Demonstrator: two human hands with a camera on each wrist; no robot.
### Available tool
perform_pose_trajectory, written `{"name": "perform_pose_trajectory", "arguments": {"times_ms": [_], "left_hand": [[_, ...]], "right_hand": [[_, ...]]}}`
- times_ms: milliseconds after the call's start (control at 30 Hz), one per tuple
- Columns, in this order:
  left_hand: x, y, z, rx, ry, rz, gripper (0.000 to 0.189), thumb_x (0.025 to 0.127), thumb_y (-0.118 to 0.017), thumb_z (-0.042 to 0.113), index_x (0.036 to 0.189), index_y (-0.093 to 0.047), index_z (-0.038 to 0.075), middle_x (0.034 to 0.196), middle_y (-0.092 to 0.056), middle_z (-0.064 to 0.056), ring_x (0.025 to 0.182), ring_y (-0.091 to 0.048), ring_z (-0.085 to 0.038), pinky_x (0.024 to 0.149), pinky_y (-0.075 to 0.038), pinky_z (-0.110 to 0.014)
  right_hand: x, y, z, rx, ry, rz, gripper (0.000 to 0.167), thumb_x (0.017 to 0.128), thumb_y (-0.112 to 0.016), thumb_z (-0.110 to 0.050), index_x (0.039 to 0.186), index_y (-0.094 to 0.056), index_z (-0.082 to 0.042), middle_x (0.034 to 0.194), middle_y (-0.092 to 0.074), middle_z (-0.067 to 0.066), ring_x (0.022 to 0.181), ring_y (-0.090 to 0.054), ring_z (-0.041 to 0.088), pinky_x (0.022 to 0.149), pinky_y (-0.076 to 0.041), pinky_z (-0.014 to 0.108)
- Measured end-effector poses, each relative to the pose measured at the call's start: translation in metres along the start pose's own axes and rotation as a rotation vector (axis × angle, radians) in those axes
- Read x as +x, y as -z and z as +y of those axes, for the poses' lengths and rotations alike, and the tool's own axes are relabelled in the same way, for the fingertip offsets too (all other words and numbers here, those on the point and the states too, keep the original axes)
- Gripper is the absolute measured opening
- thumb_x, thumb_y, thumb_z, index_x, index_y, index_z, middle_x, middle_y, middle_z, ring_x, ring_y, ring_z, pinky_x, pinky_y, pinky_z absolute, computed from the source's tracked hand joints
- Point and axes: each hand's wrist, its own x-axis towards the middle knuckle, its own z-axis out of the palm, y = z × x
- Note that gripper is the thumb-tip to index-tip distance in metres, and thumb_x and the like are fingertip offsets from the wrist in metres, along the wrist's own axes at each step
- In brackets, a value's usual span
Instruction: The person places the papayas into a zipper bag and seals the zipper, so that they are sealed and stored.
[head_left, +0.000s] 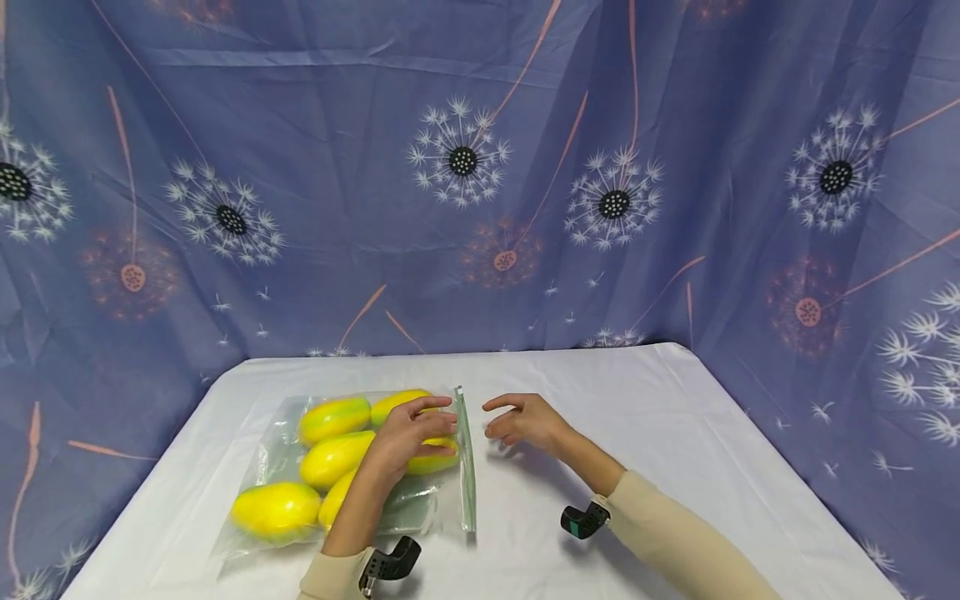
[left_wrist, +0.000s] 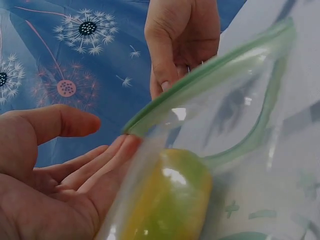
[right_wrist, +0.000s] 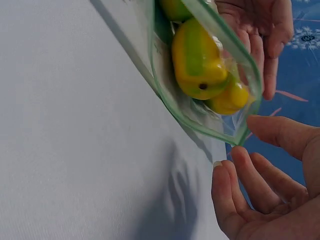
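A clear zip bag with a green seal strip lies on the table, its mouth toward the right. Inside are several yellow, green-streaked fruits, shaped like mangoes. My left hand is over the bag's mouth end, fingers loosely spread; in the left wrist view its fingertips are right at the bag's side. Just right of the strip, my right hand hovers with fingers loosely bent and nothing held. The right wrist view shows the mouth gaping, its corner close to my right thumb.
A white cloth covers the table. Behind and on both sides hangs a blue-purple curtain with dandelion prints. Each wrist wears a black band device, one on the left and one on the right.
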Motion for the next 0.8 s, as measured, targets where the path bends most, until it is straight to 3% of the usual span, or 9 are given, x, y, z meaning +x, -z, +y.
{"name": "perform_pose_trajectory", "arguments": {"times_ms": [233, 433, 567, 700, 800], "left_hand": [[-0.002, -0.001, 0.001, 0.056, 0.026, -0.091, 0.049, 0.099, -0.06, 0.014, 0.143, -0.05, -0.004, 0.14, -0.056, -0.029, 0.119, -0.063, -0.039, 0.09, -0.06, -0.047], [-0.001, -0.004, 0.004, 0.08, 0.062, -0.192, 0.048, 0.1, -0.058, 0.016, 0.143, -0.049, -0.004, 0.134, -0.059, -0.021, 0.124, -0.059, -0.035, 0.098, -0.055, -0.052], [0.003, -0.002, 0.012, 0.092, 0.09, -0.244, 0.048, 0.1, -0.056, 0.012, 0.144, -0.047, -0.005, 0.135, -0.057, -0.022, 0.123, -0.06, -0.036, 0.095, -0.056, -0.054], [0.018, 0.005, 0.032, 0.131, 0.113, -0.238, 0.047, 0.101, -0.054, 0.011, 0.144, -0.047, -0.004, 0.137, -0.054, -0.029, 0.122, -0.058, -0.045, 0.093, -0.058, -0.051], [0.036, 0.011, 0.048, 0.226, 0.094, -0.193, 0.045, 0.1, -0.058, 0.01, 0.143, -0.051, -0.001, 0.137, -0.056, -0.03, 0.122, -0.058, -0.046, 0.098, -0.056, -0.05]], "right_hand": [[-0.001, 0.004, -0.001, 0.008, -0.01, 0.012, 0.058, 0.081, -0.079, -0.01, 0.135, -0.061, 0.001, 0.104, -0.077, 0.016, 0.091, -0.075, 0.021, 0.082, -0.061, 0.042], [-0.002, 0.005, -0.002, -0.002, -0.021, 0.011, 0.06, 0.08, -0.08, -0.01, 0.136, -0.061, 0.001, 0.102, -0.078, 0.014, 0.092, -0.075, 0.022, 0.082, -0.061, 0.042], [-0.002, 0.005, -0.002, -0.007, -0.024, 0.01, 0.061, 0.08, -0.08, -0.01, 0.136, -0.059, 0.002, 0.101, -0.078, 0.014, 0.092, -0.075, 0.023, 0.081, -0.061, 0.042], [-0.003, 0.007, -0.002, -0.019, -0.035, 0.033, 0.063, 0.079, -0.081, -0.011, 0.137, -0.059, 0.002, 0.1, -0.078, 0.013, 0.093, -0.075, 0.029, 0.079, -0.062, 0.041], [-0.003, 0.008, -0.002, -0.018, -0.044, 0.052, 0.062, 0.08, -0.081, -0.01, 0.137, -0.059, 0.002, 0.101, -0.077, 0.014, 0.094, -0.074, 0.035, 0.079, -0.062, 0.042]]}}
